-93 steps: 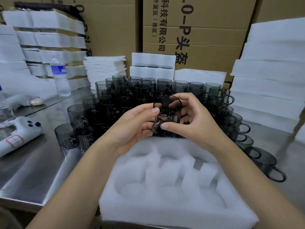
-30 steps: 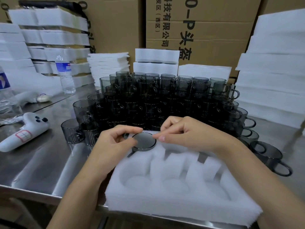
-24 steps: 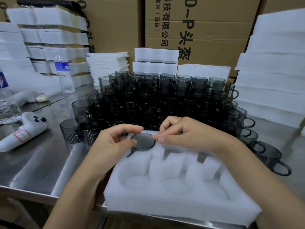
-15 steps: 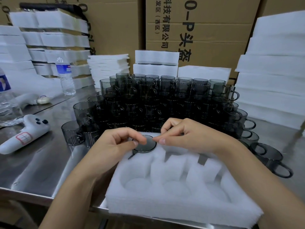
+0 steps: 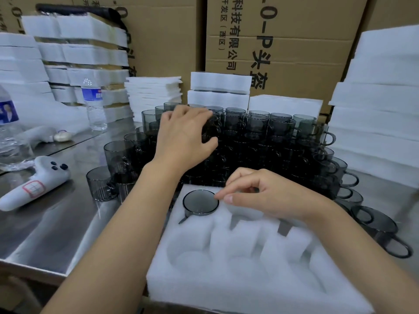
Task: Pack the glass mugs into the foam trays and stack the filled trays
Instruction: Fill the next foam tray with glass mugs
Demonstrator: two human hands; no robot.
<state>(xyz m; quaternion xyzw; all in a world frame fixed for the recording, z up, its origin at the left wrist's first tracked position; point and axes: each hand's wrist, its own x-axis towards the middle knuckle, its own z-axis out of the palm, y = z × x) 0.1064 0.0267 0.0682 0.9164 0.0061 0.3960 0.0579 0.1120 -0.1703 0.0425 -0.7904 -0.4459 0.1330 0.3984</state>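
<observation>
Ok so one mug [image 5: 200, 201] is in. A moment ago both my hands were on it, and now it sits rim-up in the far-left pocket of the foam tray [image 5: 249, 291] with its handle down the slot. My left hand [image 5: 183, 141] has let go and gone out over the mug pile [image 5: 260, 137], fingers spread and a bit curved, holding nothing yet. My right hand [image 5: 267, 196] hangs back by the seated mug, loosely curled and not gripping, thumb and fingertip right at the rim. Can't tell if they're touching it.

So that's one pocket filled, the rest empty, and I reckon the next grab comes off the pile.

Room's tight. The pile crowds the tray's far edge, and handles stick out just beside my right forearm. The tray's near edge looks like it overhangs the table [image 5: 56, 234] front a bit. The only open steel is on the left, between the tray and the white handheld gadget [image 5: 34, 184].
</observation>
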